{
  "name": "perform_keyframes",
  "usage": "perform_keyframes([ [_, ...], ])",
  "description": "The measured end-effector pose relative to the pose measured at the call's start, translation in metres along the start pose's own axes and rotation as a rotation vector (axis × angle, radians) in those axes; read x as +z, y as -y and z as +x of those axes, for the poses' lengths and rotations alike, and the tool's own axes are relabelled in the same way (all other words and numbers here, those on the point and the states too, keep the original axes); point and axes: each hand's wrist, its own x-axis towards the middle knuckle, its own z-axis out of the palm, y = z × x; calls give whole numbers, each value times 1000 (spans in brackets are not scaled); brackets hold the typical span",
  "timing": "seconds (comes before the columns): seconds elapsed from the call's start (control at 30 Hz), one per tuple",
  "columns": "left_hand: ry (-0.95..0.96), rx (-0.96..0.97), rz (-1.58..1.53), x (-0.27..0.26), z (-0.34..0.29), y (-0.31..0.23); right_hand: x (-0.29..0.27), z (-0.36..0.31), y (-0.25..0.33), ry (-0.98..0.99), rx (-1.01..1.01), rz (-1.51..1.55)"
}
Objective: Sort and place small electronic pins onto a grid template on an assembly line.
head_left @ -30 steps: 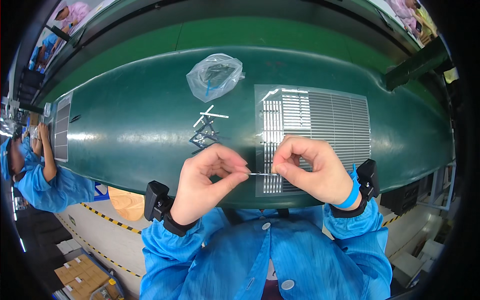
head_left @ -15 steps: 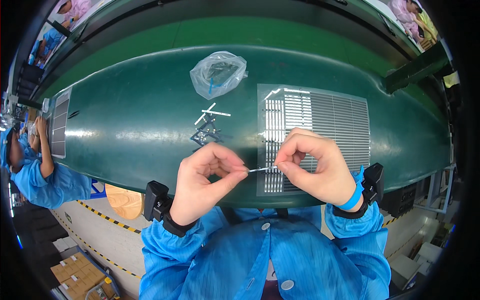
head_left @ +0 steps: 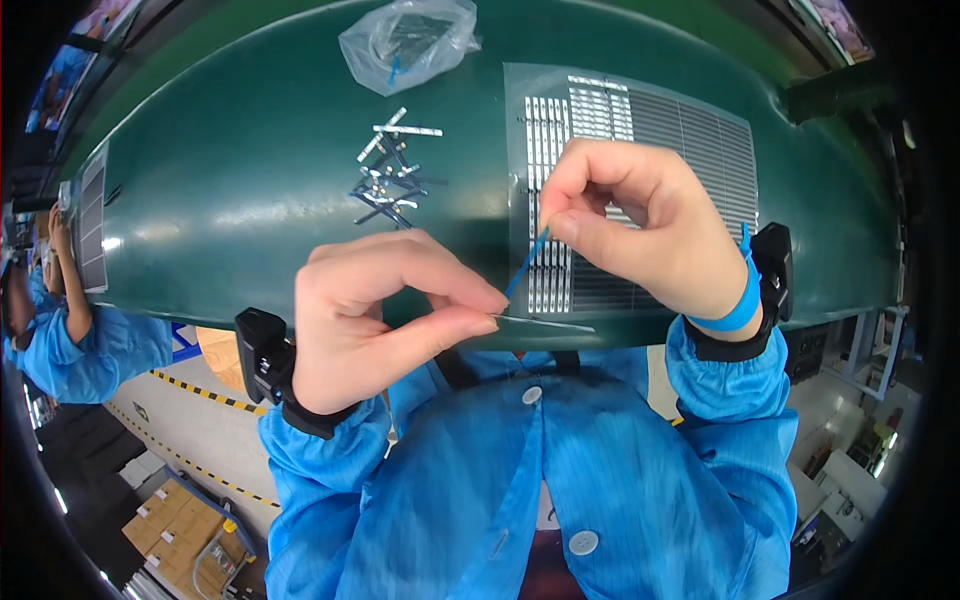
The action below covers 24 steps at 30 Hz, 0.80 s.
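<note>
My left hand pinches one end of a thin, narrow strip between thumb and fingertips; the strip points right, above the table's near edge. From that pinch a slim blue film strip slants up to my right hand, whose thumb and forefinger grip its upper end. Under and beyond my right hand lies a clear sheet bearing rows of silver and dark strips. A loose pile of dark and white strips rests beyond my left hand.
On the green table, a clear plastic bag with a blue scrap inside stands at the far side. At the far left, a co-worker in blue reaches toward another sheet. Cardboard boxes stand on the floor lower left.
My hands have drawn apart, the right one moving up and right. A blue film strip now stretches between them, and the thin strip stays in my left hand. The view has tilted toward me.
</note>
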Motion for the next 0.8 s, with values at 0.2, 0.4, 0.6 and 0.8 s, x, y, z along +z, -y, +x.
perform_keyframes([
  [0.2, -103, -107, -159, 5, -15, 13, 10, 2, 7, -50, -50, -88],
  [0.4, -229, -160, -248, 6, -19, 13, 18, 13, 19, -65, -32, -114],
  [0.6, -154, -62, -196, -3, -21, 24, 23, 27, 20, -53, -39, -180],
  [0.8, -330, -112, -321, 1, -23, 24, 24, 38, 21, -80, -35, -216],
])
